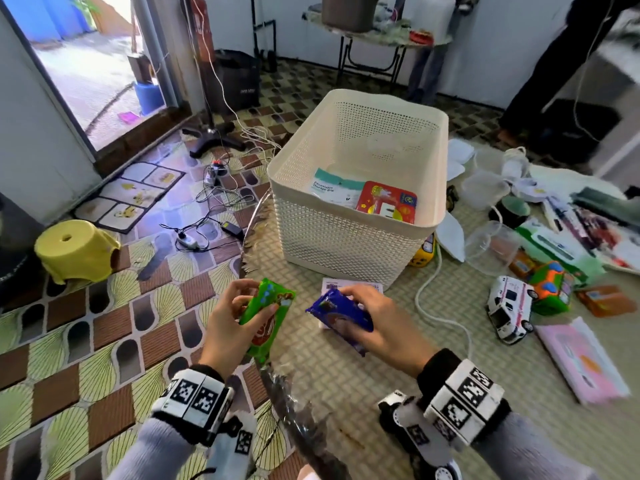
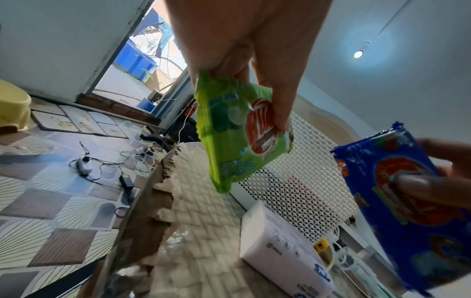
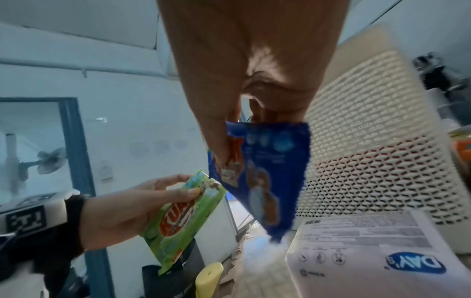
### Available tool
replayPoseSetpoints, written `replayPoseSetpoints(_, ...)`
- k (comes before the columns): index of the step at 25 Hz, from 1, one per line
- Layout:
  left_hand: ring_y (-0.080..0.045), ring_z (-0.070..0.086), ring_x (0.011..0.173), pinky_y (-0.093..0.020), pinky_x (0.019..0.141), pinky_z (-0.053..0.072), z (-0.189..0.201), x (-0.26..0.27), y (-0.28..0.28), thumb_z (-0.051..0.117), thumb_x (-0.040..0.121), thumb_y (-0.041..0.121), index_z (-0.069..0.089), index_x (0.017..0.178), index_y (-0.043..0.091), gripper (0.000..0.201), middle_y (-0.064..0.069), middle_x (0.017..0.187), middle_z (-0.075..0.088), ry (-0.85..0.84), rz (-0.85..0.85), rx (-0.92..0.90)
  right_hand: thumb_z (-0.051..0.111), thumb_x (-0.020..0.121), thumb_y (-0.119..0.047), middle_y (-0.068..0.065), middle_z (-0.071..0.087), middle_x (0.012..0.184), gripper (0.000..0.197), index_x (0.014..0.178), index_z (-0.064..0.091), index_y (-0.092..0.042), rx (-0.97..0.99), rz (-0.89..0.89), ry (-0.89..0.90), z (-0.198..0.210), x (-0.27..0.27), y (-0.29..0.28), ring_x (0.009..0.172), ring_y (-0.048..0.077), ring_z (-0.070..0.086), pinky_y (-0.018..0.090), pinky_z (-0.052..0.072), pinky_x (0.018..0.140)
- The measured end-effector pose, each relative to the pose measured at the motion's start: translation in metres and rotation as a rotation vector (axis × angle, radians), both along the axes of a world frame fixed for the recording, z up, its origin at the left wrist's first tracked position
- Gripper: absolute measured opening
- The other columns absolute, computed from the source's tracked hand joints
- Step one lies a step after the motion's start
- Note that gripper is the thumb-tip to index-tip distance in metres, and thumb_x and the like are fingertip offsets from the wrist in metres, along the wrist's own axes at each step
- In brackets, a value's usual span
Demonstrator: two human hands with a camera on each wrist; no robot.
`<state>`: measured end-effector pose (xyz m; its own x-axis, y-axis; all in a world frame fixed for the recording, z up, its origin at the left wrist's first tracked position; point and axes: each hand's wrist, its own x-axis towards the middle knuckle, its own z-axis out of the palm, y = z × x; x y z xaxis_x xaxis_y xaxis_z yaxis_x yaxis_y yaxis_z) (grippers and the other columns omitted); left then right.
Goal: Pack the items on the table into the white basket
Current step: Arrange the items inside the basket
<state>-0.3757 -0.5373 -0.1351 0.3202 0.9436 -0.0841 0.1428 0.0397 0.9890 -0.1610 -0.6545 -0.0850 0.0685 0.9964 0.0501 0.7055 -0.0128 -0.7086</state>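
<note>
Head view first: my left hand (image 1: 227,320) has its grip curled around a green snack packet (image 1: 266,315) at about 7 o'clock of the frame, and my right hand (image 1: 377,323) grips a blue snack packet (image 1: 341,315) just beside it, both lifted over the near edge of the surface (image 1: 346,382). At 12 o'clock from my hands stands the white basket (image 1: 346,237), with a red packet (image 1: 388,202) and a white pouch (image 1: 329,188) lying inside. A white box (image 1: 349,285) sits between the basket and my right hand; toy vans (image 1: 526,303) lie at 3 o'clock. Left wrist view: fingers (image 2: 277,96) pinch the green packet's top, basket wall behind at 3 o'clock. Right wrist view: fingers clamp the blue packet's upper end, above the white box.
</note>
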Motion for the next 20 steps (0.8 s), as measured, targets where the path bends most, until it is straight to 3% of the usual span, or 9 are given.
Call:
replayPoseSetpoints(3,-0.017,0.070,0.083,-0.033,0.067,0.058,0.004,0.001,0.006,0.076,0.076,0.008,0.056,0.097,0.028,0.036,-0.004,0.091,0.072,-0.030,-0.033,0.008,0.063,0.089,-0.036,-0.007,0.064,0.111,0.038,0.123,0.050,-0.025,-0.004,-0.158,0.061,0.003,-0.009,-0.015,0.095,0.009,0.063,0.030,0.052,0.081)
replayPoseSetpoints(6,-0.012,0.071,0.074,-0.022,0.058,0.055,0.005,-0.001,0.007,0.078,0.074,0.009,0.058,0.096,0.028,0.035,-0.002,0.085,0.073,-0.028,-0.075,0.036,0.058,0.092,-0.033,-0.006,0.068,0.105,0.038,0.126,0.043,-0.025,-0.068,-0.266,0.013,0.004,-0.025,-0.030,0.087,0.012,0.064,0.028,0.048,0.073)
replayPoseSetpoints(11,-0.005,0.070,0.069,-0.018,0.052,0.053,0.011,-0.016,-0.001,0.077,0.075,0.008,0.058,0.101,0.021,0.034,-0.001,0.084,0.073,0.006,-0.232,0.033,0.057,0.093,-0.034,-0.012,0.065,0.103,0.040,0.128,0.038,-0.028,-0.061,-0.422,0.034,0.002,-0.057,-0.056,0.089,0.010,0.064,0.031,0.048,0.078)
replayPoseSetpoints(15,-0.009,0.071,0.070,-0.019,0.054,0.053,0.014,-0.048,-0.002,0.077,0.076,0.008,0.058,0.104,0.016,0.035,-0.005,0.085,0.073,0.025,-0.306,0.068,0.057,0.094,-0.027,-0.014,0.063,0.105,0.037,0.124,0.037,-0.033,-0.011,-0.516,0.165,-0.005,-0.090,-0.065,0.090,0.004,0.063,0.028,0.049,0.081)
replayPoseSetpoints(18,-0.017,0.071,0.075,-0.030,0.062,0.059,0.016,-0.078,-0.001,0.078,0.075,0.012,0.059,0.103,0.020,0.035,-0.007,0.084,0.073,0.063,-0.340,0.082,0.060,0.092,-0.016,-0.019,0.063,0.102,0.035,0.110,0.042,-0.041,0.054,-0.586,0.343,-0.011,-0.114,-0.067,0.092,-0.003,0.063,0.029,0.051,0.087)
replayPoseSetpoints(20,-0.016,0.071,0.074,-0.028,0.065,0.058,0.017,-0.098,0.000,0.079,0.075,0.011,0.059,0.101,0.022,0.035,-0.007,0.081,0.073,0.075,-0.337,0.102,0.060,0.092,-0.015,-0.019,0.064,0.102,0.036,0.108,0.042,-0.042,0.038,-0.590,0.377,-0.015,-0.130,-0.063,0.092,-0.005,0.063,0.026,0.051,0.086)
